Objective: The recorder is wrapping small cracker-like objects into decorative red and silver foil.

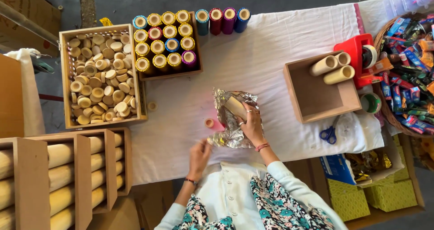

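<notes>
Silver foil sheet (233, 121), crinkled and shiny, lies on the white tablecloth (271, 53) straight ahead of me, half wrapped round a beige cardboard tube (236, 106) that pokes out at its top. From the head camera I see my right hand (251, 125) clamped over the foil and tube, fingers curled on them. My left hand (199, 154) sits just beside the foil's lower left corner, fingertips pinched together at the edge; whether it actually holds foil I cannot tell. A small pink-lit wooden cap (209, 123) rests near the foil's left side.
</notes>
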